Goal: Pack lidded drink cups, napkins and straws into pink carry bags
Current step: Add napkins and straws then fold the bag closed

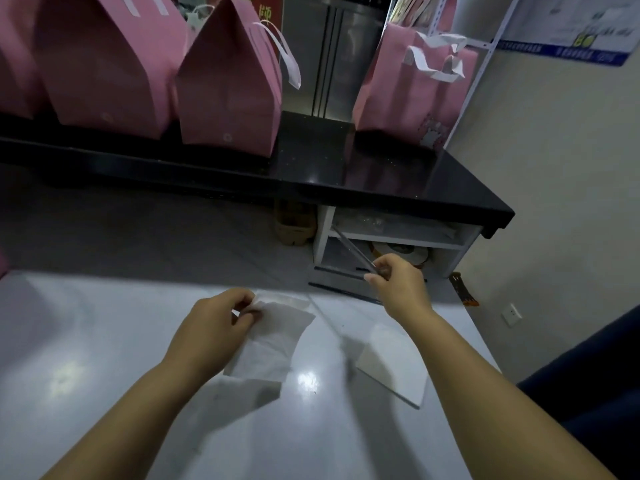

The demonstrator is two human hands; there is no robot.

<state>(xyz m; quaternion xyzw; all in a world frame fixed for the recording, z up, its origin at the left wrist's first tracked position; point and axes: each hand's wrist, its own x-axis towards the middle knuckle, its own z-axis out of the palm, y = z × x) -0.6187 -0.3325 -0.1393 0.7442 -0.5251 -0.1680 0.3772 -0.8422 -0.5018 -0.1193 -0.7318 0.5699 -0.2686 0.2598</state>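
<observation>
**Napkin in one hand, straw in the other**

My left hand (221, 327) sits just below the middle of the frame, fingers curled, pinching the top edge of a white napkin (273, 341). The napkin hangs from my grip, above the pale glossy surface (104, 358) that fills the lower half of the frame. My right hand (398, 285) is right of centre and a little higher. Its thumb and fingers are closed on the lower end of a clear straw (353, 249), which slants up and to the left from my fingertips.

A second white sheet (391, 362) lies flat on the surface near my right forearm, apart from the napkin I am holding.

Across the top of the frame runs a black surface (311, 161) carrying the pink carry bags. Two tall ones stand side by side at upper left (104, 64) and upper centre (232, 88), both with their tops closed. A third stands at upper right (412, 84), well apart from them, with its white handles flopped over. Under the black surface, right of centre, is a white shelf unit (391, 237); I cannot make out what it holds.
</observation>
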